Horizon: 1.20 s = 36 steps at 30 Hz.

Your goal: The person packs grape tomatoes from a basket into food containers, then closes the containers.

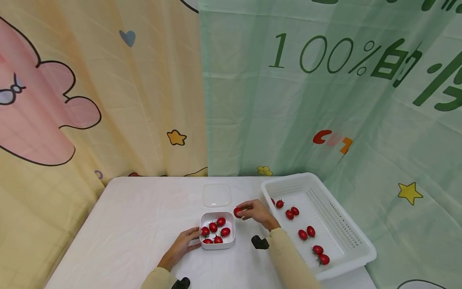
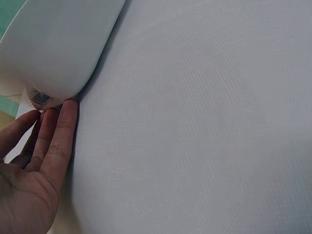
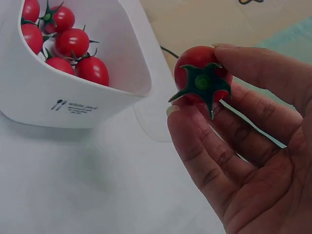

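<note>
My right hand (image 1: 257, 212) pinches a red cherry tomato (image 3: 201, 78) with a green stalk cap between thumb and fingertips. It holds the fruit up just to the right of a small white box (image 1: 218, 246). Inside the box lie several cherry tomatoes (image 3: 73, 43), their green caps still on. At the box's left side, my left hand (image 1: 183, 245) touches the wall with extended fingers. Seen in the left wrist view, the fingertips (image 2: 69, 108) meet the box's lower edge near a barcode label; the thumb's full contact is hard to make out.
A large white perforated basket (image 1: 348, 218) stands on the right with several more cherry tomatoes (image 1: 303, 234) in it. Behind the box a translucent lid (image 1: 216, 195) lies flat on the white tablecloth (image 1: 133, 224). Printed curtains (image 1: 234, 120) hang beyond the table.
</note>
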Available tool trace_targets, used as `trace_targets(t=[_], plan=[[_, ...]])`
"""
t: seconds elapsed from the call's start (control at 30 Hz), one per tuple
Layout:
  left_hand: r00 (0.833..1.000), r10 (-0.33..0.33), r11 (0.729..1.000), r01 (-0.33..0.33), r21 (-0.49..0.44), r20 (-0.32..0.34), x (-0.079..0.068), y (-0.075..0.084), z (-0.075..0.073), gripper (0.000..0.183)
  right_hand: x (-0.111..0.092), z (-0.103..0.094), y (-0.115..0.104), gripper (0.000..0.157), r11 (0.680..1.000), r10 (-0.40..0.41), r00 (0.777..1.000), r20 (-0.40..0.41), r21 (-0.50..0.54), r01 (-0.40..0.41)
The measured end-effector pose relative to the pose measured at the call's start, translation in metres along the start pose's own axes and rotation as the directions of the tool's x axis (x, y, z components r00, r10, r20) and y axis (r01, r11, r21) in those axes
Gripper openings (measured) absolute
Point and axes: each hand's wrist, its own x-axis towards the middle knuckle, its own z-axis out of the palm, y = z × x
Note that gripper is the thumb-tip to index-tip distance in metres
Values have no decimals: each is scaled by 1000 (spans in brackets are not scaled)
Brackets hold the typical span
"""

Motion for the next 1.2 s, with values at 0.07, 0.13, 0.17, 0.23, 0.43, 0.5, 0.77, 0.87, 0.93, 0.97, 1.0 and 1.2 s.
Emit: trace_targets(t=[0.07, 0.13, 0.17, 0.23, 0.43, 0.5, 0.77, 0.87, 0.93, 0.97, 1.0, 1.2], plan=[[1000, 1, 1000, -1, 4, 0, 0, 0, 0, 61, 1, 5, 1, 30, 1000, -1, 1000, 11, 11, 1], [1000, 3, 1000, -3, 4, 4, 0, 0, 0, 62, 3, 9, 1, 29, 1000, -1, 1000, 15, 23, 1], [1000, 3, 1000, -3, 2, 5, 0, 0, 1, 62, 3, 11, 2, 28, 1000, -2, 1000, 17, 26, 2], [1000, 4, 1000, -4, 1, 7, -1, 1, 1, 62, 5, 15, 3, 28, 1000, 6, 1000, 18, 17, -6], [1000, 5, 1000, -5, 2, 6, -1, 1, 2, 61, 6, 24, 6, 26, 998, 57, 998, 1, -9, -57], [1000, 8, 1000, -8, 3, 5, -2, 1, 2, 61, 5, 27, 7, 26, 998, 59, 998, -5, -13, -59], [1000, 13, 1000, -13, 4, 12, -1, 0, 0, 62, 3, 35, 10, 28, 999, 48, 998, -51, -17, -49], [1000, 9, 1000, -9, 6, 8, -1, 0, 0, 62, 3, 36, 11, 28, 999, 43, 997, -64, -24, -45], [1000, 5, 1000, -5, 8, 6, -1, 0, 0, 62, 3, 36, 11, 28, 999, 38, 997, -69, -30, -40], [1000, 3, 1000, -3, 9, 4, -1, 0, 0, 63, 3, 36, 11, 27, 999, 37, 997, -70, -29, -40], [1000, 1, 1000, -1, 11, 3, -1, 1, 0, 63, 4, 35, 11, 27, 999, 38, 997, -70, -29, -40], [1000, -4, 1000, 4, 9, -4, -2, 2, 2, 61, 4, 32, 10, 25, 999, 15, 998, -67, -39, -17]])
